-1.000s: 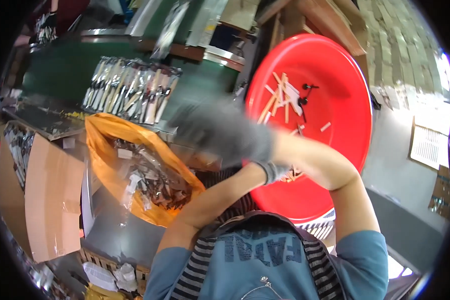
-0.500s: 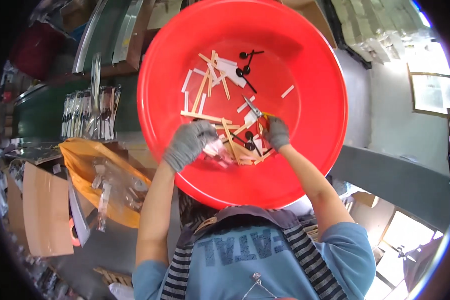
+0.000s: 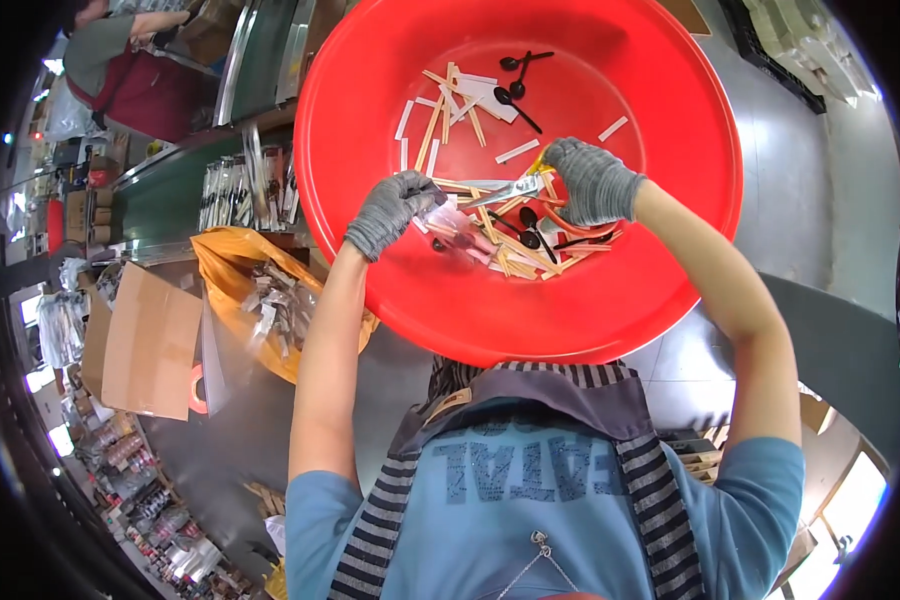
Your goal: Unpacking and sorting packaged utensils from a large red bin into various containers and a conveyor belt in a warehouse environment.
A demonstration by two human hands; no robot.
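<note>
A large red basin (image 3: pixel 670 260) holds wooden chopsticks (image 3: pixel 430 135), black plastic spoons (image 3: pixel 521 113) and white paper slips (image 3: pixel 517 151). My left hand (image 3: pixel 394 212), in a grey knit glove, pinches the top of a clear plastic packet (image 3: pixel 458 232) over the near left part of the basin. In my right hand (image 3: pixel 595 182), gloved the same way, are scissors (image 3: pixel 513 191) with yellow and orange handles. Their blades point left, close to the packet's upper end beside my left fingers. Whether they touch the plastic I cannot tell. More chopsticks and spoons lie in a heap below.
Left of the basin sits an orange-yellow bag (image 3: pixel 232 262) with clear wrappers in it, next to a cardboard piece (image 3: pixel 150 340). Wrapped cutlery packets (image 3: pixel 232 195) line a green surface (image 3: pixel 175 180). At upper left a person (image 3: pixel 140 80) in a dark red apron reaches toward a box.
My right hand has raised and turned the scissors, so the blades now point left to the packet instead of away from me. The view has shifted, bringing another person in at upper left.
</note>
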